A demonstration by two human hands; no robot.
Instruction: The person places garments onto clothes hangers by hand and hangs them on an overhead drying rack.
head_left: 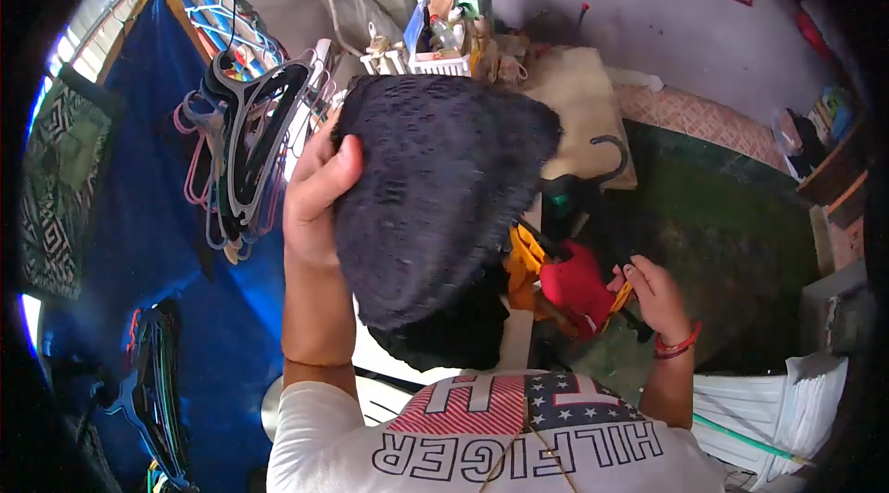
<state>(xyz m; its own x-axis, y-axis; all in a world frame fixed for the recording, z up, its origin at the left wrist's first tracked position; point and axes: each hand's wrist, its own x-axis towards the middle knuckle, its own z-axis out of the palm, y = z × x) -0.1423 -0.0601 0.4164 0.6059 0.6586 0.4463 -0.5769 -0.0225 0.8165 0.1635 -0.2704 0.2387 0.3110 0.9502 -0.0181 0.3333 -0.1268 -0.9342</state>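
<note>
A dark, textured piece of cloth (444,187), bunched into a rounded shape, is raised in front of my chest. My left hand (319,178) grips its left edge, thumb over the front and the other fingers hidden behind. Lower right, my right hand (656,294) is closed, its fingertips at a yellow strip (620,297) and a dark end; which of these it grips cannot be told. Beside those fingers is a red cloth (576,285), with orange-yellow pieces (526,257) to its left. A black hanger hook (609,158) sticks up right of the dark cloth.
Several hangers (245,141) hang in a bunch at left before a blue sheet (139,178); more dark hangers (157,391) hang lower. At the back stands a white basket (440,65) of small items. Stacked white material (769,400) lies at lower right.
</note>
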